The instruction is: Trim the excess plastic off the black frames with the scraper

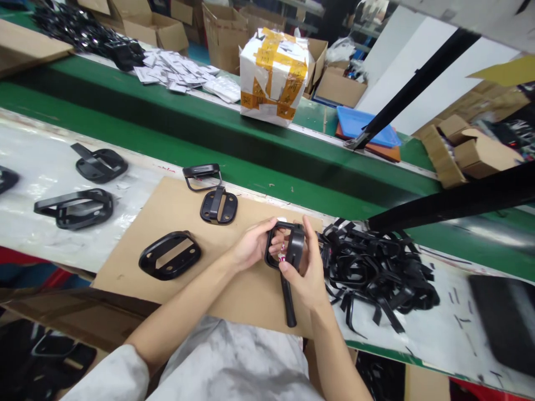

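Both of my hands are on one black frame with a wide band (296, 246), raised over a brown cardboard sheet (238, 295). My left hand (253, 244) pinches its left side, thumb along the top edge and some fingers showing through the opening. My right hand (308, 273) grips the band on the right between thumb and fingers. Below them a black rod-like handle (288, 303) lies on the cardboard; its upper end is hidden. To the left rest an oval black base plate (170, 256), a plate with a band across it (218, 206) and a thin black bracket (203, 175).
A tangled heap of black bands (376, 273) lies right of the cardboard. More banded plates (100, 164) sit on the left. Behind runs a green conveyor (167, 131), with a taped white box (273, 78) beyond. A black post (418, 83) slants at the right.
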`<action>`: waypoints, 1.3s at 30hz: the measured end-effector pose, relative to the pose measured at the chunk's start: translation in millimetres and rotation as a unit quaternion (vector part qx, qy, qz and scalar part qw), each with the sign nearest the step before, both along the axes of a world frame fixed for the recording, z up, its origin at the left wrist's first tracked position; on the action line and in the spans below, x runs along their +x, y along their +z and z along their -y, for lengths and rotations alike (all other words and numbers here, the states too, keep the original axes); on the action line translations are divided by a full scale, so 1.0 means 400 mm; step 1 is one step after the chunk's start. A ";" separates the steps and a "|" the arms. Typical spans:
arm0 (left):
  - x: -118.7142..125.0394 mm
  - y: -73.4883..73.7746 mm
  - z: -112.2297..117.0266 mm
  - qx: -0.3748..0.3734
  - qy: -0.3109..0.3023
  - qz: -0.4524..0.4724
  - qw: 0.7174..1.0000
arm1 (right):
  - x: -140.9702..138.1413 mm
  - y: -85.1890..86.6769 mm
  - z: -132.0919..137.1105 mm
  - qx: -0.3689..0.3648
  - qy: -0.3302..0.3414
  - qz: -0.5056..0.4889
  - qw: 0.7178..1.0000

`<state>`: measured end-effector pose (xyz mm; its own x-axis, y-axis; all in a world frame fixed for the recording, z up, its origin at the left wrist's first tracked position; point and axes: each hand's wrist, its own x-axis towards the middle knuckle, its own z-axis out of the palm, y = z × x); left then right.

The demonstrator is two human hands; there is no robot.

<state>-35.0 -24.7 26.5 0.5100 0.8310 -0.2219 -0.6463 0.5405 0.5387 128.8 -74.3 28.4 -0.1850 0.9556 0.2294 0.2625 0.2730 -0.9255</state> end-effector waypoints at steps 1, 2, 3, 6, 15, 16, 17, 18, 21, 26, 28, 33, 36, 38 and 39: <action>-0.006 0.006 0.007 -0.002 -0.011 -0.001 1.000 | 0.002 0.009 0.000 0.002 0.003 -0.003 1.000; -0.011 0.009 0.013 -0.003 -0.017 -0.006 1.000 | 0.004 0.017 0.001 0.005 0.002 -0.006 1.000; -0.015 0.011 0.019 -0.001 -0.017 -0.014 1.000 | 0.006 0.024 0.003 0.007 0.000 -0.008 1.000; -0.023 0.013 0.036 0.023 0.015 -0.053 0.998 | 0.007 0.036 0.012 -0.007 -0.008 -0.013 1.000; -0.022 0.035 0.053 0.045 0.002 -0.066 0.997 | 0.008 0.044 0.031 -0.051 0.007 -0.105 0.993; -0.021 0.033 0.052 0.072 0.016 -0.100 0.992 | 0.008 0.043 0.032 -0.056 0.001 -0.106 0.993; -0.021 0.031 0.051 0.100 0.030 -0.135 0.985 | 0.009 0.041 0.032 -0.059 -0.005 -0.107 0.992; -0.021 0.029 0.050 0.123 0.044 -0.168 0.977 | 0.009 0.039 0.032 -0.059 -0.010 -0.109 0.992; -0.031 0.029 0.046 0.139 0.066 -0.226 0.962 | 0.011 0.029 0.033 -0.042 -0.019 -0.111 0.993; -0.048 0.029 0.045 0.105 0.025 -0.189 0.976 | 0.021 0.014 0.037 -0.013 -0.005 -0.097 0.995; -0.047 0.024 0.047 0.089 0.008 -0.150 0.985 | 0.023 0.012 0.040 -0.017 -0.002 -0.099 0.995; -0.030 0.024 0.056 0.017 -0.031 -0.036 0.999 | 0.026 0.025 0.046 -0.043 0.020 -0.108 0.993; -0.020 0.032 0.062 -0.035 -0.081 0.023 0.996 | 0.034 0.032 0.047 -0.053 0.042 -0.113 0.991; -0.015 0.036 0.070 -0.065 -0.077 0.033 0.994 | 0.042 0.034 0.048 -0.057 0.054 -0.124 0.989; -0.013 0.038 0.075 -0.074 -0.063 0.031 0.995 | 0.045 0.035 0.049 -0.054 0.059 -0.131 0.988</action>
<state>-40.1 -54.8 41.8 0.6244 0.7207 -0.3012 -0.5985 0.6892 0.4083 146.9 -94.0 42.5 -0.2443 0.9526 0.1815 -0.0170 0.1829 -0.9830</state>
